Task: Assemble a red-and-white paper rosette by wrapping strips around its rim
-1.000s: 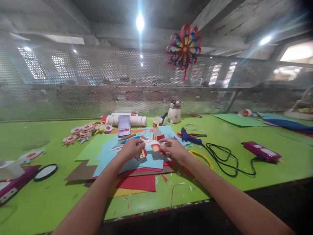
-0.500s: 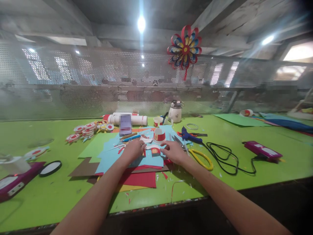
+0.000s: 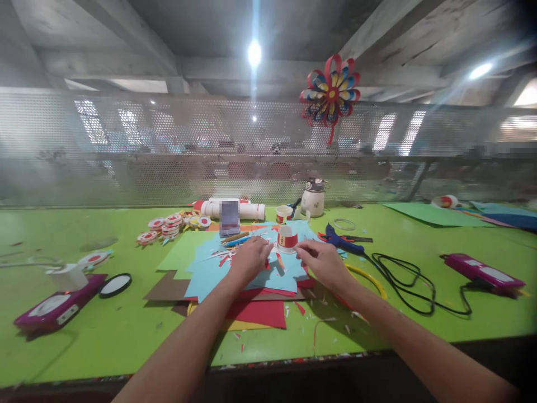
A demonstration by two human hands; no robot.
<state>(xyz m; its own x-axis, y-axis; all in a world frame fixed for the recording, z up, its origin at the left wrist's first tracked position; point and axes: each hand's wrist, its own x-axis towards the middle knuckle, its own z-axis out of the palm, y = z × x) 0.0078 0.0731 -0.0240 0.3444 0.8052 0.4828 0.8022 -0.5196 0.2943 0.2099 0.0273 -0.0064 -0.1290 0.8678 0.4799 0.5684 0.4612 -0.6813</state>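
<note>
A paper cup (image 3: 287,237) with a red and white printed side stands on light blue paper (image 3: 247,280) in front of me. A thin white edge of a cut paper cup piece shows at the cup's foot, between my fingertips; most of it is hidden or edge-on. My left hand (image 3: 251,260) is at its left end, with fingers bent towards it. At its right end, the thumb and forefinger of my right hand (image 3: 322,262) are pinched together. Red and white scraps (image 3: 224,259) and pens (image 3: 237,240) lie left of the cup.
A blue glue gun (image 3: 342,240) and yellow-handled scissors (image 3: 371,280) lie to the right, with a black cord running to a purple power strip (image 3: 482,271). A phone (image 3: 229,218), rolled white tubes (image 3: 251,211) and a bottle (image 3: 314,198) stand behind. Red-white paper wheels (image 3: 170,226) are at left.
The view has shifted left, so everything sits further right. The red-printed cup piece that lay between my hands no longer shows its printed face. My fingers are now nearer the standing cup.
</note>
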